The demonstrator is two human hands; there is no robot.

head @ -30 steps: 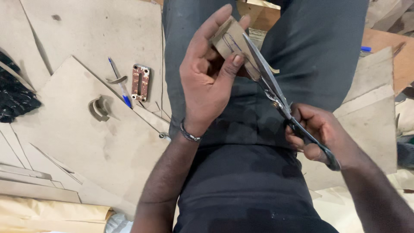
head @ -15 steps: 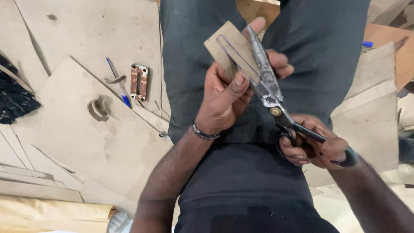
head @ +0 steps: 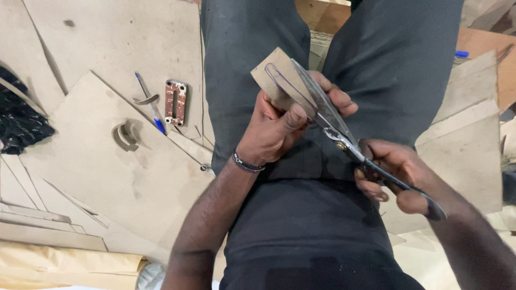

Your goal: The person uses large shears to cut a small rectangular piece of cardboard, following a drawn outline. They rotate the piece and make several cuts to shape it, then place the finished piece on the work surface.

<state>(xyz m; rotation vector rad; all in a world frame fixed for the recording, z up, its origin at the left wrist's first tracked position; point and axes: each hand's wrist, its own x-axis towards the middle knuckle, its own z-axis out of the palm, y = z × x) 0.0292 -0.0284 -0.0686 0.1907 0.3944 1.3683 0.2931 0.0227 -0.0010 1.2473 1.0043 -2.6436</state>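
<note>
My left hand (head: 279,129) grips a small tan cardboard piece (head: 277,75) with a blue pen outline drawn on it, held above my lap. My right hand (head: 395,172) is closed around the dark handles of a pair of metal scissors (head: 328,115). The scissor blades lie across the right edge of the cardboard piece, along the drawn line. A dark bracelet sits on my left wrist. Both hands hover over my dark trousers (head: 376,59).
Large tan cardboard sheets (head: 107,172) cover the floor on the left. On them lie a blue pen (head: 150,107), a small brown rectangular template with a slot (head: 176,101) and curved cardboard offcuts (head: 126,134). A black object (head: 21,121) lies at the far left. More cardboard sheets (head: 467,139) lie to the right.
My left hand has turned the cardboard piece and lowered it slightly. The scissors have moved along its edge, and my right hand has shifted a little to the right.
</note>
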